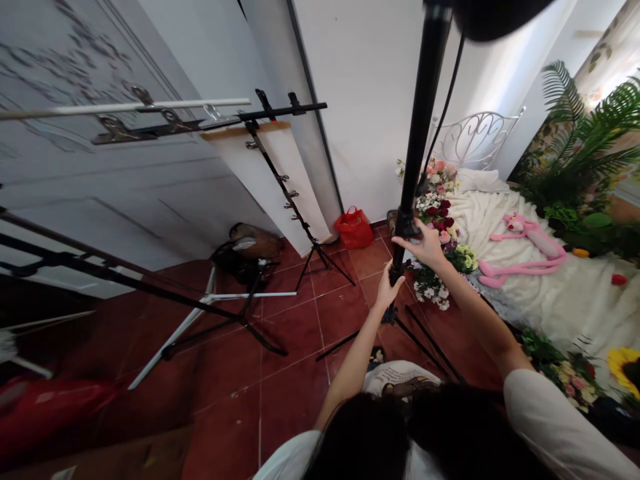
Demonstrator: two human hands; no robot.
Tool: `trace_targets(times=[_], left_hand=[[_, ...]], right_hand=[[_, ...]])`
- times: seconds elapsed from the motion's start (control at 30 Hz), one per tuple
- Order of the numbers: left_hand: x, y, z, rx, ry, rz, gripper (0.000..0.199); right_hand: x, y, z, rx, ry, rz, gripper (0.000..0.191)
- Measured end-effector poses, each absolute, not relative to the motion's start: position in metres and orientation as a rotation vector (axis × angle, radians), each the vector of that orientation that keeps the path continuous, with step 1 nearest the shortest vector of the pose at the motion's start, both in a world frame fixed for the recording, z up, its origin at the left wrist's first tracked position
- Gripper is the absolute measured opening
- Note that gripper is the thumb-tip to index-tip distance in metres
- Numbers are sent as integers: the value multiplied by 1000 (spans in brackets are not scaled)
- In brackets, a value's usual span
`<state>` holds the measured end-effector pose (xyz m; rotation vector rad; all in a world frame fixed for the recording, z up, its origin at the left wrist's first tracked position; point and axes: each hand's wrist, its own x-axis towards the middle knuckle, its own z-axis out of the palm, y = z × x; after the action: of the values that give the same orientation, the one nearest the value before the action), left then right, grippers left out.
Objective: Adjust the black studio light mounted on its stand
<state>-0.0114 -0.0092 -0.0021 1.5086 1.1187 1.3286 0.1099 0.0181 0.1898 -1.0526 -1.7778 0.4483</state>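
Observation:
A tall black stand [418, 127] rises in front of me, with a dark rounded object [497, 15] at its top and a thin cable beside the pole. My left hand [388, 287] is wrapped round the lower pole, above the spread legs. Higher up, my right hand [421, 244] grips the pole at a black clamp joint [407, 229]. The stand is upright and its tripod legs rest on the red tiled floor [290, 347].
Left are a backdrop stand [285, 180] with clips, a black tripod [200, 301] and white legs [175, 341]. A red bag [354, 228] sits by the wall. Flowers [440, 213] edge the bed [565, 300] at right, where a pink plush toy [543, 243] lies near palms [590, 140].

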Motion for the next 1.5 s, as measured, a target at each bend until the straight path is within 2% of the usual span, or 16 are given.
trace_targets(times=[0.13, 0.23, 0.47, 0.7, 0.93, 1.17, 1.33, 1.5], left_hand=[[-14, -9, -16, 1518, 1145, 1323, 56], [-17, -7, -20, 1528, 1140, 1317, 48], [-16, -8, -17, 1481, 1169, 1292, 52], [-17, -8, -13, 1507, 1133, 1306, 48], [-14, -15, -23, 1443, 1161, 1346, 46], [11, -57, -85, 1170, 1515, 1187, 53], [67, -81, -97, 1348, 1191, 868, 45], [157, -104, -65, 1528, 774, 618, 42]], right_hand=[[112, 8, 112, -1244, -1878, 451, 58], [110, 4, 80, -1310, -1839, 365, 52], [107, 8, 85, -1290, -1824, 346, 47], [126, 12, 83, -1170, -1878, 576, 58], [146, -9, 57, -1221, -1746, 750, 50], [154, -77, 9, -1344, -1251, 922, 39], [184, -157, -24, -1388, -764, 984, 38], [224, -251, -36, -1437, -280, 774, 46]])
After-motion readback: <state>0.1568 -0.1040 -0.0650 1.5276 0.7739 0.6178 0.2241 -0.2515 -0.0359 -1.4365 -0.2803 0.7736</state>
